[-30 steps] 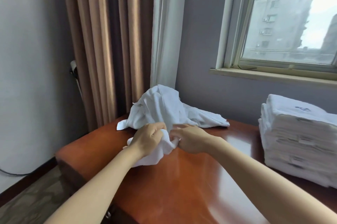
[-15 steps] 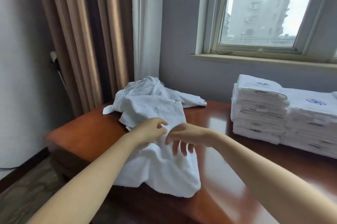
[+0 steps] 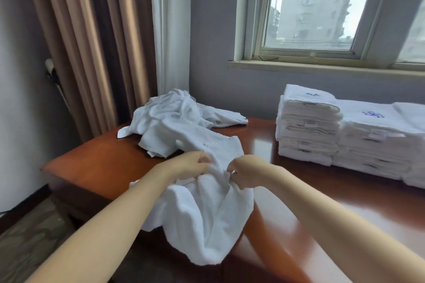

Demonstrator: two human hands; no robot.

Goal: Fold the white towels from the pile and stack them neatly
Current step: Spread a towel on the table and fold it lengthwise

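Pinching a bunched ridge of soft terry cloth, our left hand (image 3: 192, 164) and right hand (image 3: 245, 173) sit close together near the middle of the view, fingers curled shut on the white towel (image 3: 207, 218) with only a small gap of gathered fabric between them. From that grip the towel falls toward six o'clock in thick rounded folds, its nap fuzzy and matte, and its lower lobe drapes over the near edge of the table (image 3: 287, 225). Toward twelve o'clock from our knuckles the same cloth lies flatter on the wood, showing a stitched border band and a squared corner. Beyond it, at about eleven o'clock, the pile of unfolded towels (image 3: 174, 117) rises in a crumpled heap of creases and loose flaps, one corner trailing out toward nine o'clock and another toward two o'clock. We cannot tell where the held towel ends and the heap begins. The table is glossy reddish-brown wood with a rounded edge, and it mirrors the window light in pale streaks. At two to three o'clock the stacks of folded towels (image 3: 308, 130) stand against the wall, flat rectangles with even layered edges, small sewn tags showing along their sides and blue embroidered marks on the top sheets. Behind the heap, tan pleated curtains (image 3: 92, 41) and a white sheer panel (image 3: 172, 29) hang in long vertical folds, and a pale-framed window (image 3: 253, 29) fills the upper right.
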